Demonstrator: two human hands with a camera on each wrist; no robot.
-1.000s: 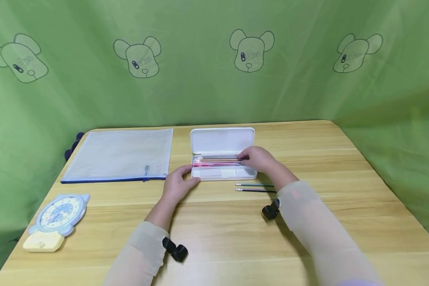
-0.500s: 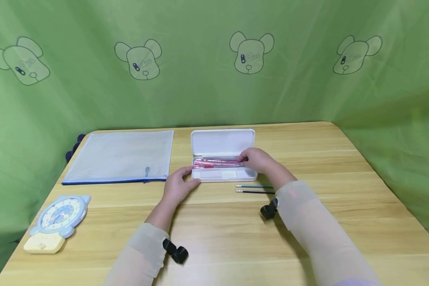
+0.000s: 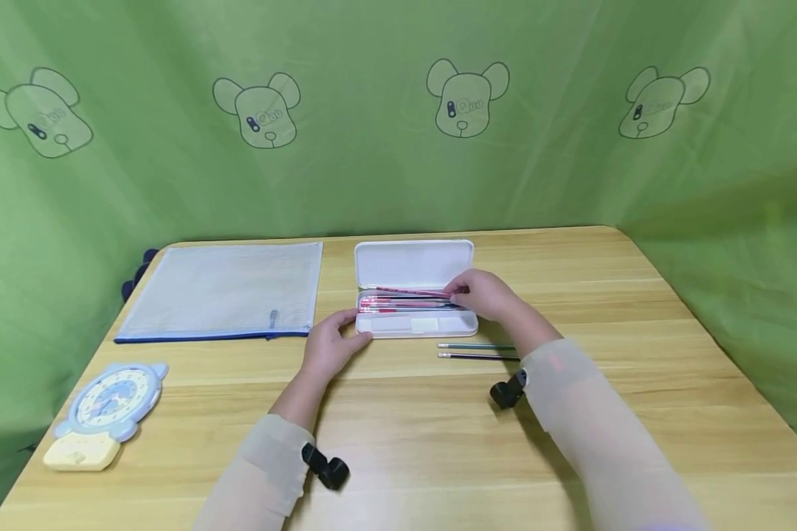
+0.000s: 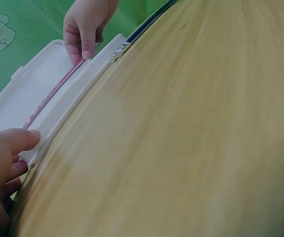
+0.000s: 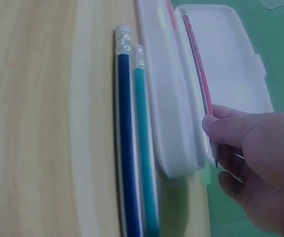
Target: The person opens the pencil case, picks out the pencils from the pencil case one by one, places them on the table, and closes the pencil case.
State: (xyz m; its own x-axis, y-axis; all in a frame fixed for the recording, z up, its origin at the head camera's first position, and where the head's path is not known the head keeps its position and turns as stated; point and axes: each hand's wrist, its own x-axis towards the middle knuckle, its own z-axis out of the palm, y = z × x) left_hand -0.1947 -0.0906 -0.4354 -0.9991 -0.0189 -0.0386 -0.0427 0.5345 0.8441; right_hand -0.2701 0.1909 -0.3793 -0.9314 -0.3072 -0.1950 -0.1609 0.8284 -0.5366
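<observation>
A white pencil case (image 3: 415, 264) lies with its lid raised, several pencils (image 3: 398, 304) in its tray. My left hand (image 3: 328, 343) holds the case's left end between thumb and fingers. Above the tray's right part, my right hand (image 3: 485, 291) pinches a red pencil (image 5: 198, 59) near its sharpened tip; the pencil's other end points left, along the hinge side. On the table in front of the case lie a dark blue pencil (image 5: 125, 123) and a teal pencil (image 5: 145, 133), their right ends hidden by the right arm in the head view.
A mesh zip pouch (image 3: 226, 291) with a blue edge lies left of the case. Nearer on the left is a blue toy clock (image 3: 116, 398) with a cream base (image 3: 82, 451). A green curtain (image 3: 372, 184) hangs behind the wooden table (image 3: 425, 442).
My right hand has lifted the red pencil from among the others and shifted it toward the lid. The pencils in the tray have spread slightly. My left hand stays at the case's left end.
</observation>
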